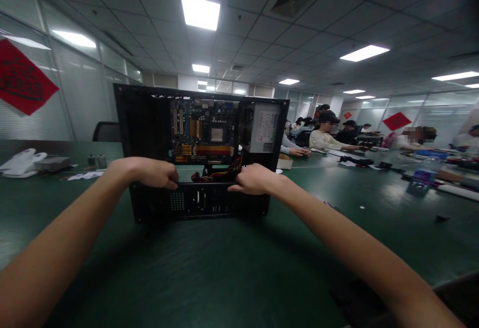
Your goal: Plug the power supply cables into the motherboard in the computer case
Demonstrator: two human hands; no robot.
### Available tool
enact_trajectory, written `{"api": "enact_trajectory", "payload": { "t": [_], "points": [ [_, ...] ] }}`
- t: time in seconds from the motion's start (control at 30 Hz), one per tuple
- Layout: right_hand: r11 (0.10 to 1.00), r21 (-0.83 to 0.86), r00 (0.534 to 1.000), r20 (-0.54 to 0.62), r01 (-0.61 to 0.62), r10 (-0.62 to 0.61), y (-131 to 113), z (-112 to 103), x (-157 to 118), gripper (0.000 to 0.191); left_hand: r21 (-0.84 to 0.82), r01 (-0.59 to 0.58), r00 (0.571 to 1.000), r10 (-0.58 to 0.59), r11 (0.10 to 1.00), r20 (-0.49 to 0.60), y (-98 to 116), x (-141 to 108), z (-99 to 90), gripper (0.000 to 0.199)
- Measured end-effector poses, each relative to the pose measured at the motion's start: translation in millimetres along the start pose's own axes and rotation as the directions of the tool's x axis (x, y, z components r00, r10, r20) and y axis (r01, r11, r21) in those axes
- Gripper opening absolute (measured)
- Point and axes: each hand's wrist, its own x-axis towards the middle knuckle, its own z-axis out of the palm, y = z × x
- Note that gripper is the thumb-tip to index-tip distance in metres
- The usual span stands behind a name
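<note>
A black computer case [145, 133] stands upright on the green table, its open side facing me. Inside it I see the motherboard [217, 133], a power supply [265, 126] at the upper right and a bundle of cables [220, 172] below. My left hand [159, 172] is closed over the inner edge of the case's lower front panel, on the left. Farther right along the same edge, my right hand [252, 178] grips the panel beside the cables. The fingertips of both hands are partly hidden behind the edge.
The green table [209, 278] stretches around the case. White gloves [22, 162] and a grey box [54, 162] lie at the left. A small carton [286, 162] sits behind the case. Several people work at the right, near a plastic bottle [424, 173]. A chair [107, 131] stands behind.
</note>
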Motion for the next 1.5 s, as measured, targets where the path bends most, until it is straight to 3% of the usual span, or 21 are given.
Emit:
{"api": "enact_trajectory", "payload": {
  "t": [0.07, 0.17, 0.23, 0.4, 0.53, 0.67, 0.73, 0.9, 1.1, 1.37, 1.5],
  "points": [
    [0.992, 0.122, 0.999, 0.038, 0.008, -0.013, -3, -18, 12, 0.072, -0.01, 0.0, 1.0, 0.0, 1.0, -0.004, 2, -1, -0.6, 0.035],
    [0.946, 0.323, 0.998, -0.07, 0.027, -0.005, -14, -27, 39, 0.071, -0.015, 0.01, 1.0, -0.01, 1.0, -0.011, 4, -2, -1.8, 0.037],
    [0.894, 0.446, 0.989, -0.148, 0.051, 0.017, -25, -20, 60, 0.063, -0.018, 0.001, 1.0, -0.001, 1.0, -0.009, 4, -3, -2.5, 0.039],
    [0.725, 0.681, 0.991, -0.134, 0.103, -0.015, -44, 6, 94, 0.045, -0.029, -0.061, 0.996, 0.06, 0.998, -0.061, 2, -3, -3.3, 0.043],
    [0.549, 0.827, 0.955, -0.247, 0.118, 0.167, -39, 3, 87, 0.032, 0.004, -0.096, 0.972, 0.094, 0.995, -0.216, 1, -1, -3.3, 0.056],
    [0.318, 0.937, 0.922, -0.246, 0.147, 0.298, -25, -23, 64, 0.034, 0.062, -0.19, 0.895, 0.199, 0.98, -0.399, 10, 1, -3.4, 0.07],
    [0.254, 0.947, 0.907, -0.272, 0.195, 0.321, -18, -39, 49, 0.035, 0.076, -0.254, 0.856, 0.26, 0.964, -0.447, 19, -1, -4.0, 0.073],
    [0.28, 0.918, 0.888, -0.359, 0.28, 0.287, -5, -67, 14, 0.036, 0.103, -0.335, 0.759, 0.333, 0.936, -0.56, 53, -15, -11.3, 0.065],
    [0.297, 0.893, 0.884, -0.409, 0.337, 0.226, 5, -81, -14, 0.046, 0.168, -0.339, 0.652, 0.36, 0.926, -0.668, 90, -29, -29.6, 0.059],
    [0.41, 0.811, 0.789, -0.547, 0.416, 0.281, 3, -79, -11, 0.042, 0.241, -0.303, 0.546, 0.375, 0.922, -0.749, 87, -24, -23.6, 0.081],
    [0.488, 0.769, 0.733, -0.599, 0.413, 0.323, -3, -78, -7, 0.04, 0.255, -0.299, 0.514, 0.38, 0.92, -0.769, 82, -24, -21.1, 0.086]
  ]
}}
